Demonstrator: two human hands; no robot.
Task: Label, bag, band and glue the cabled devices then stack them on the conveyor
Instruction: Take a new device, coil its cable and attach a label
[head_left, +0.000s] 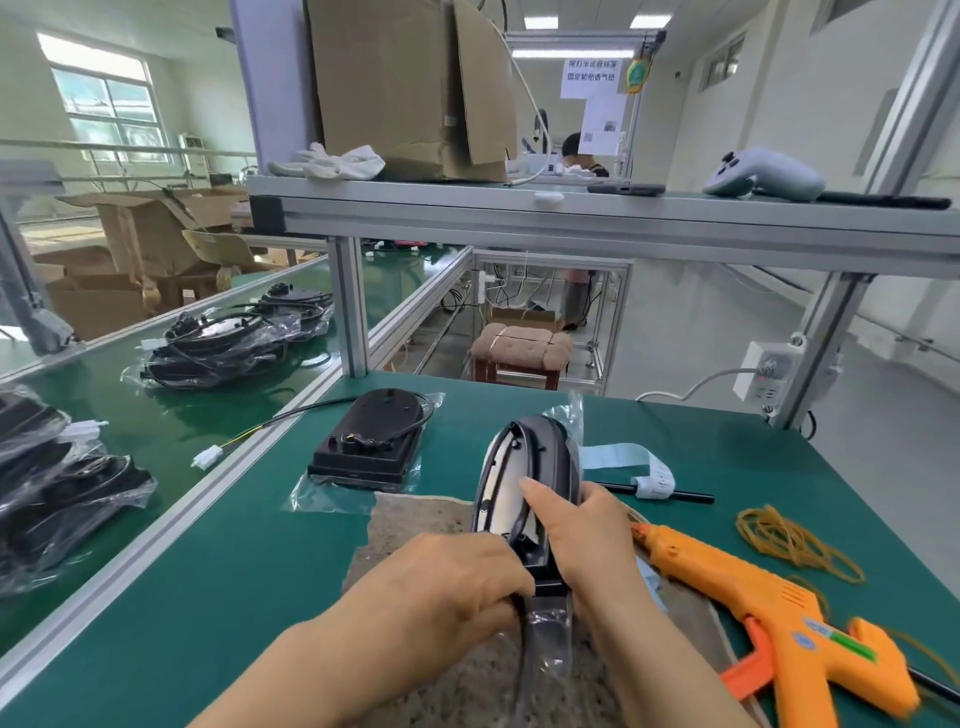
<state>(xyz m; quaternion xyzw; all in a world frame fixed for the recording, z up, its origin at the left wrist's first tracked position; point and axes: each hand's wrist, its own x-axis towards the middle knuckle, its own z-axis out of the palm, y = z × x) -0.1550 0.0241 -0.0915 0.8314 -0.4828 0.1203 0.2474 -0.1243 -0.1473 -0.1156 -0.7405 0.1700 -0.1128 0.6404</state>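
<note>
— What do we have in our hands?

— The cabled device, stood on edge between them. Our left hand curls round its lower end and the black cable. Our right hand grips its side, thumb laid on the pale inner face. A clear bag wraps it and pokes out past the top.

— And beneath our hands?

— A grey mat on the green worktop.

— To the right of them?

— Just beside our right hand lies the orange glue gun, and beyond it we see loose rubber bands. Ahead of that hand curls a pale blue label strip.

— To the left?

— Ahead of our left hand a second device lies flat with clear plastic around it, its cable trailing leftward. Well off to the left, bagged devices sit piled on the conveyor.
</note>
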